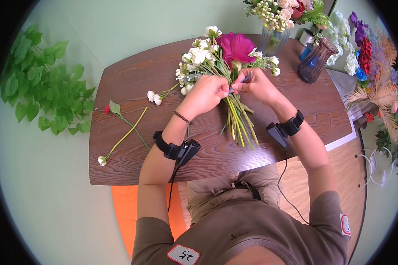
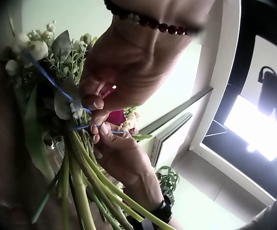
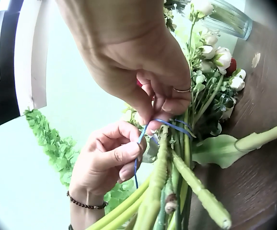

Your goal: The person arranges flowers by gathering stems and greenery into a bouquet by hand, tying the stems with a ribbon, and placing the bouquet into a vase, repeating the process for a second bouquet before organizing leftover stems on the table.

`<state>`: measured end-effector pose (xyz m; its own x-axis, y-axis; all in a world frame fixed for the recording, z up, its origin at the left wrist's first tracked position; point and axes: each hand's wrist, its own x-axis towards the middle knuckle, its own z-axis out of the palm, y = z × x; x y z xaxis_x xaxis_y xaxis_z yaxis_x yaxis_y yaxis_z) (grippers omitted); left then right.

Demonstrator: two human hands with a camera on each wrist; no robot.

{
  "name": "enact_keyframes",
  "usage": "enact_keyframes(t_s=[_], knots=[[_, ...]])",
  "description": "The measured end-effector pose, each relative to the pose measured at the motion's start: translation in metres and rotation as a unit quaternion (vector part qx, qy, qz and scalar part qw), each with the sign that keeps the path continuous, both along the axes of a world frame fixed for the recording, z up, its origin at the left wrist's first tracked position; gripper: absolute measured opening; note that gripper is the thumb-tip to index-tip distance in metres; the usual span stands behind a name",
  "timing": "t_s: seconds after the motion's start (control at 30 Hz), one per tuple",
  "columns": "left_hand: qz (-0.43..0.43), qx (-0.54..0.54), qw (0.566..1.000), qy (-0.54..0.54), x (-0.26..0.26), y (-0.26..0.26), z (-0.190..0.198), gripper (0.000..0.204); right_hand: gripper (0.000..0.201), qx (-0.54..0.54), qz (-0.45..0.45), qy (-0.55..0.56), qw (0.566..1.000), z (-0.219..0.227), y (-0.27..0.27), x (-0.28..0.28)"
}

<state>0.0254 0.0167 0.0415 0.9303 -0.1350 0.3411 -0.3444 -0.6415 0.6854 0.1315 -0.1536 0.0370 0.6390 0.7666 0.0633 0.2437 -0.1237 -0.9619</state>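
Observation:
A bouquet of white flowers [image 1: 198, 56] and one large magenta bloom [image 1: 237, 47] lies on the table, its green stems [image 1: 239, 121] pointing toward the person. Around the stems runs a thin blue tie [image 3: 176, 127]. The left hand [image 1: 208, 92], at the left of the stems, pinches the blue tie between thumb and fingers, as the right wrist view shows with the left hand [image 3: 110, 155]. On the other side the right hand [image 1: 254, 85] pinches another part of the tie; in the left wrist view the right hand [image 2: 121, 155] is close beside the left hand [image 2: 124, 67].
Loose on the table [image 1: 119, 170] at left lie a white-tipped stem [image 1: 127, 134], a red flower [image 1: 107, 109] and white blooms [image 1: 154, 97]. A dark glass vase [image 1: 315, 62] and a clear vase of flowers [image 1: 273, 40] stand behind, to the right.

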Motion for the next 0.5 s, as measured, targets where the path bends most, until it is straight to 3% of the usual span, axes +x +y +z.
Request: enact_keyframes(t_s=[0.13,0.27,0.4,0.47,0.5], knots=[[-0.009,0.019,0.999,-0.043,0.002,-0.003,-0.007,0.003,0.011,0.020,0.019,-0.004,1.000,-0.004,0.001,0.002],[-0.006,0.031,0.999,-0.023,0.001,-0.004,-0.005,0.002,0.014,-0.028,0.013,-0.023,0.999,0.000,0.001,-0.001],[-0.009,0.016,1.000,0.013,0.001,-0.002,-0.005,0.005,0.013,0.008,0.018,-0.045,0.999,-0.002,0.004,-0.008],[-0.006,-0.001,0.999,0.051,0.003,0.002,-0.006,0.004,0.013,0.006,-0.014,-0.173,0.985,0.005,0.003,-0.020],[-0.004,-0.018,0.996,0.088,0.004,0.002,-0.006,0.003,0.013,0.006,-0.014,-0.173,0.985,0.007,0.003,-0.024]])
